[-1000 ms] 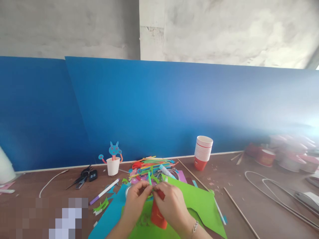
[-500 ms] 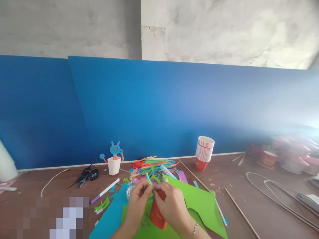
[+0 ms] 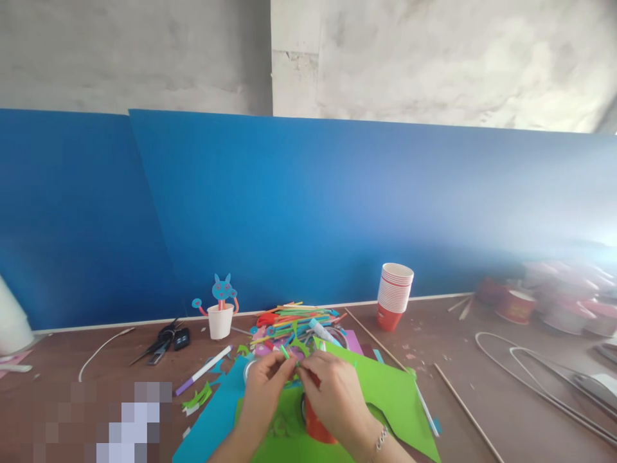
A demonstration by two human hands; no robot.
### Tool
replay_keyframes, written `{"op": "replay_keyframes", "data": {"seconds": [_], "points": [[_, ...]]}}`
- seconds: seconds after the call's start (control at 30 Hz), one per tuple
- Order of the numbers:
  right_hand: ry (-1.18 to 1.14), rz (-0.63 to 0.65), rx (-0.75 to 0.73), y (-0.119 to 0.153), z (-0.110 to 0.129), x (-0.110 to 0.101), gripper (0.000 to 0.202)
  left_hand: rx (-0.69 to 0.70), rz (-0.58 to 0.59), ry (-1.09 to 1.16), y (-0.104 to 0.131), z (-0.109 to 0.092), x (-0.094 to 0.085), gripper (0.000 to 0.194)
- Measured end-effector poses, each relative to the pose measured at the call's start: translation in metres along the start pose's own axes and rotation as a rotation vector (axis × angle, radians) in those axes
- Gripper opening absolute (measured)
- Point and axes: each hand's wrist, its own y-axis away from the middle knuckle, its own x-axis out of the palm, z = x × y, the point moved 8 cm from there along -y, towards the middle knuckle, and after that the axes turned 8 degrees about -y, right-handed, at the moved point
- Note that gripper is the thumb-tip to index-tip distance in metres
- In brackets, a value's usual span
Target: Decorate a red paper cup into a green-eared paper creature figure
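Note:
Both hands meet fingertip to fingertip above the green paper. My left hand (image 3: 268, 386) is closed in a pinch on a thin green straw (image 3: 284, 352), whose end sticks up past the fingers. My right hand (image 3: 335, 389), a chain bracelet at its wrist, pinches at the same spot; the straw's lower part is hidden between the hands. Below the right palm is a red paper cup (image 3: 319, 427), partly covered by that hand. Whether the right fingers also grip the cup I cannot tell. Under the hands lie green paper (image 3: 385, 386) and blue paper (image 3: 207, 418).
Behind the hands lies a pile of coloured straws (image 3: 299, 315). A white cup with a blue paper figure (image 3: 220, 321) stands left of it, near black scissors (image 3: 166, 337) and a purple-capped marker (image 3: 203, 371). Stacked paper cups (image 3: 395, 296), a stick (image 3: 467, 411) and cables (image 3: 525, 354) are rightward.
The red cup has shifted slightly right and sits more upright. Less of the green straw shows above my fingers. The hands stay close together at nearly the same place.

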Motion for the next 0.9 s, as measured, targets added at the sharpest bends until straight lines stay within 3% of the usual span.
{"op": "replay_keyframes", "data": {"seconds": [0.37,0.73,0.9], "points": [[0.082,0.067,-0.056,0.001,0.004,0.006,0.021,0.013,0.063,-0.012,-0.001,0.007,0.008,0.041],[0.101,0.113,0.039,-0.002,-0.007,0.009,0.013,-0.037,0.002,0.004,-0.004,0.001,-0.004,0.034],[0.117,0.123,-0.004,-0.001,-0.002,0.011,0.016,-0.066,0.045,-0.004,-0.005,0.002,-0.002,0.034]]}}
